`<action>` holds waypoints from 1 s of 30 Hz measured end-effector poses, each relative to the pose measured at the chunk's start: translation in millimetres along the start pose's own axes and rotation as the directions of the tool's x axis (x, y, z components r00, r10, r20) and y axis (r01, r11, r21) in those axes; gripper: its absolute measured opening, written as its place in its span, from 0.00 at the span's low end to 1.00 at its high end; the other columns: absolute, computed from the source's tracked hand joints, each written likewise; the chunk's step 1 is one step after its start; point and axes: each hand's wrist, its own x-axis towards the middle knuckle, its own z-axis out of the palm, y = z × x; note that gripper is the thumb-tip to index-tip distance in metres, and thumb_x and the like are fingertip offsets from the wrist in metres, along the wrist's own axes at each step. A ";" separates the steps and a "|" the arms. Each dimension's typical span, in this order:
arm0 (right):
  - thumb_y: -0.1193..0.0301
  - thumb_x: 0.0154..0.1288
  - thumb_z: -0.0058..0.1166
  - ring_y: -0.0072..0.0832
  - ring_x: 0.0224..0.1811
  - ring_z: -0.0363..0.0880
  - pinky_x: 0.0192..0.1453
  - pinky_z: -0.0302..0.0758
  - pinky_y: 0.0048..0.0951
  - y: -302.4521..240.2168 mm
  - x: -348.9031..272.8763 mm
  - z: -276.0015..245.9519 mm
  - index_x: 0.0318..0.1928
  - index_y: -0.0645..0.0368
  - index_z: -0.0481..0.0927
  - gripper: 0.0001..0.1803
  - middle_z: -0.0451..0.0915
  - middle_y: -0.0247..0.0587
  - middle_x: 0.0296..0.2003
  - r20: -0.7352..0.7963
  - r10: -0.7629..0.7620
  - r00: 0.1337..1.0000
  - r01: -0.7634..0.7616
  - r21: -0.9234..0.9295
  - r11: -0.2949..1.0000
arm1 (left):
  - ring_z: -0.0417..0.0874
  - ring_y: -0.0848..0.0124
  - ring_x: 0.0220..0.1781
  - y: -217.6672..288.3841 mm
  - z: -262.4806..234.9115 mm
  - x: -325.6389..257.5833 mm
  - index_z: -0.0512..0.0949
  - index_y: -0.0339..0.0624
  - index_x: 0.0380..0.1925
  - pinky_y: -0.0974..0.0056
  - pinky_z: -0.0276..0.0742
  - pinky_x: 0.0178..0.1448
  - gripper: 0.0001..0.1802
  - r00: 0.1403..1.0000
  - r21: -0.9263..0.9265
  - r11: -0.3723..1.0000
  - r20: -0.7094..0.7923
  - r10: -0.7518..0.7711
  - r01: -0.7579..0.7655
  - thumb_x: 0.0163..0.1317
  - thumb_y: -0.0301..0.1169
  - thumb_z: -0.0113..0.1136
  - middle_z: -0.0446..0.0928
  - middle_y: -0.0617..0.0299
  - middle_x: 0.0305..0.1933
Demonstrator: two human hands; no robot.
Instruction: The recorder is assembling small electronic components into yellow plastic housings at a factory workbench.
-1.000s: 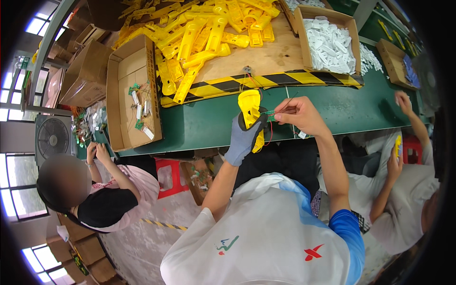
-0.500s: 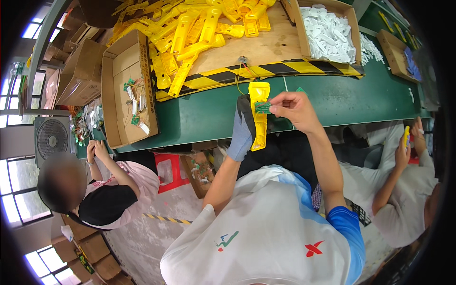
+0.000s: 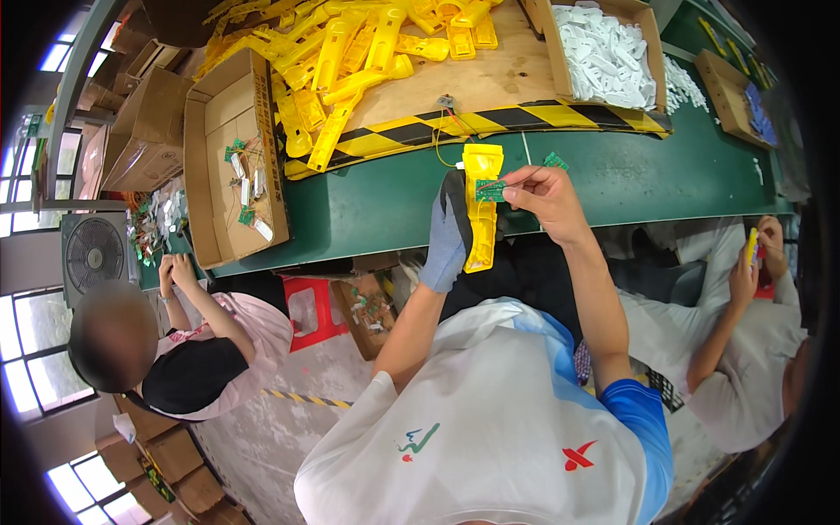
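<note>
My left hand [image 3: 448,234], in a grey-blue glove with dark fingers, grips a long yellow plastic housing [image 3: 482,236] by its left side. The housing stands nearly upright in view, its hollow inside facing up. Between thumb and fingers of my right hand [image 3: 547,199] is a small green circuit board [image 3: 490,191], held over the upper part of the housing. Thin red wire shows beside my right fingertips. A second green board [image 3: 555,161] appears just behind that hand. Beyond the housing, a small component [image 3: 446,101] with thin red and yellow wires rests at the striped edge.
Yellow housings [image 3: 350,52] lie heaped on the wooden board. A carton [image 3: 278,166] at left holds wired boards; another box [image 3: 608,57] holds white parts. The green table [image 3: 367,210] has a black-yellow striped strip [image 3: 402,136]. One person [image 3: 210,341] sits left, another [image 3: 744,350] right.
The housing and the circuit board have shifted slightly up and to the right with my hands. More of the second board shows. The right-hand person's hands have come together around a yellow item.
</note>
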 end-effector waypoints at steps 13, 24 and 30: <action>0.77 0.63 0.62 0.17 0.37 0.80 0.45 0.77 0.19 3.5 -0.2 -0.3 0.41 0.66 0.82 0.07 0.84 0.35 0.34 -0.053 -0.014 0.998 0.010 -0.067 0.998 | 0.83 0.71 0.30 1.0 -4.6 -5.5 0.72 0.39 0.51 0.68 0.80 0.31 0.24 0.998 -0.055 0.998 0.059 -0.022 0.025 0.74 0.50 0.45 0.79 0.58 0.36; 0.76 0.62 0.64 0.14 0.33 0.78 0.42 0.75 0.17 7.0 -8.7 19.1 0.39 0.66 0.83 0.07 0.83 0.33 0.33 -0.199 -0.024 0.980 0.029 0.021 0.999 | 0.82 0.73 0.29 -1.7 -0.6 -9.8 0.71 0.37 0.55 0.69 0.80 0.31 0.18 0.995 0.061 0.995 0.063 0.073 -0.077 0.74 0.38 0.49 0.79 0.58 0.36; 0.72 0.63 0.65 0.12 0.31 0.75 0.37 0.71 0.16 8.4 -20.5 33.6 0.37 0.64 0.82 0.08 0.82 0.30 0.29 -0.340 -0.026 0.940 -0.017 -0.122 0.992 | 0.82 0.73 0.29 -13.4 2.3 -12.5 0.72 0.36 0.53 0.68 0.80 0.29 0.18 0.997 -0.082 0.995 0.032 0.067 -0.065 0.74 0.39 0.48 0.79 0.59 0.36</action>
